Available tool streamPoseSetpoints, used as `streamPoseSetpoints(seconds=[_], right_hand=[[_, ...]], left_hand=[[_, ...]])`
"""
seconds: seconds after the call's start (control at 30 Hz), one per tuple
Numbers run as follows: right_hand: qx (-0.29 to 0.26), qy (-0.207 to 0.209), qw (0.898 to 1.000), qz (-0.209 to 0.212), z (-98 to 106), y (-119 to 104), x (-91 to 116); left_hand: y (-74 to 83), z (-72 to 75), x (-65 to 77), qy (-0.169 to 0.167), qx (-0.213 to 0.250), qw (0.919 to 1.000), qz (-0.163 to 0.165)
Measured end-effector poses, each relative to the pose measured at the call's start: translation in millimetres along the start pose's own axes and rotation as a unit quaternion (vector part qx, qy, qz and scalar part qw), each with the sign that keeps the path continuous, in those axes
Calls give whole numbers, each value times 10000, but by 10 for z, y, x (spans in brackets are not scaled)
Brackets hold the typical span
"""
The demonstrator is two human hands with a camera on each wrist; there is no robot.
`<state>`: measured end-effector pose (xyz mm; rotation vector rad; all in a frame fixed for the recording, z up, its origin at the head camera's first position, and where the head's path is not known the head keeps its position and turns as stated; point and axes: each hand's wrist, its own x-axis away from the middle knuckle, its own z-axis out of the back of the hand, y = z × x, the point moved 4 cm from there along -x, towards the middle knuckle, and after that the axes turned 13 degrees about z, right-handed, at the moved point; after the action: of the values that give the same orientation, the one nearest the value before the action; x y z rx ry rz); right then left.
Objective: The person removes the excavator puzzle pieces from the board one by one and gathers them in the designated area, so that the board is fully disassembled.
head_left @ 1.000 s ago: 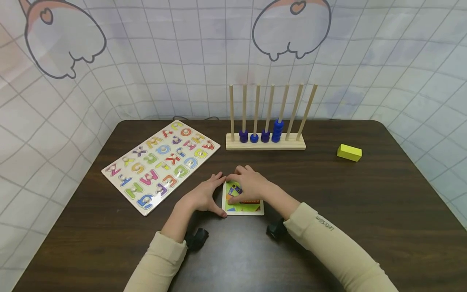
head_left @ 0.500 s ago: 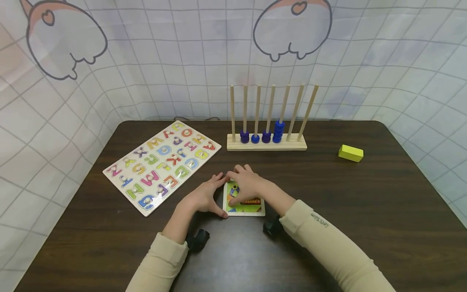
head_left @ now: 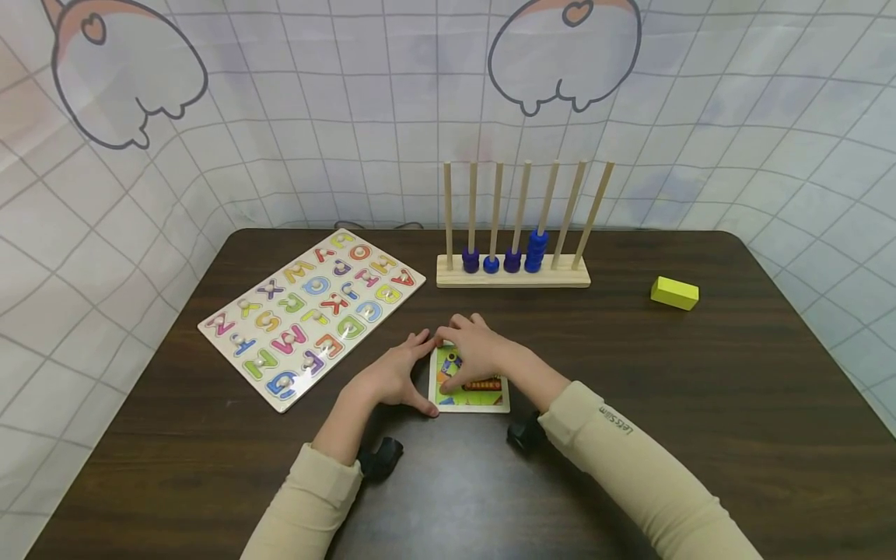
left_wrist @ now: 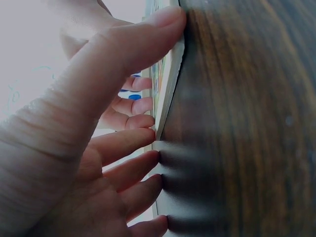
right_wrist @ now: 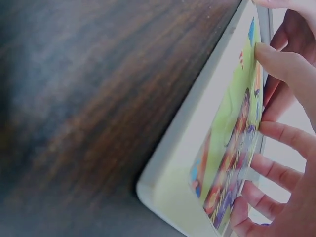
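A small square picture puzzle (head_left: 472,399) in a pale frame lies on the table in the head view. Its picture has a green ground and a red-and-orange striped shape. My left hand (head_left: 388,375) spans its left edge, thumb at the near corner and fingers stretched toward the far corner. In the left wrist view the thumb (left_wrist: 165,22) rests against the frame's edge. My right hand (head_left: 479,354) arches over the puzzle, hiding its upper right. The right wrist view shows this thumb (right_wrist: 270,58) and fingertips, spread apart, touching the picture (right_wrist: 224,140).
A white alphabet board (head_left: 313,315) with knobbed letters lies to the left. Behind stands a wooden peg rack (head_left: 513,281) with blue and purple beads on some pegs. A yellow block (head_left: 674,293) sits far right. A tile-patterned cloth (head_left: 350,101) hangs behind the dark table (head_left: 700,404).
The right forearm has shifted slightly, and the whole head view has drifted a little. Both hands keep their places at the puzzle; nothing is taken up or let go.
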<state>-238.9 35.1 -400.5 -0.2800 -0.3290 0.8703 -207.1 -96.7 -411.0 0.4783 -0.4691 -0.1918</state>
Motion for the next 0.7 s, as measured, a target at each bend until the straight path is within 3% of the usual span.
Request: streamPoseSetpoints(seconds=[0.33,0.7], right_hand=[[-267,-341,9990,-69,84,8,42],[-96,-520,9986,61,126,-31,-41]], left_hand=[[-5,-9,-16,-31,23,9999,167],[-10,-18,-13,14,-70,9998,166]])
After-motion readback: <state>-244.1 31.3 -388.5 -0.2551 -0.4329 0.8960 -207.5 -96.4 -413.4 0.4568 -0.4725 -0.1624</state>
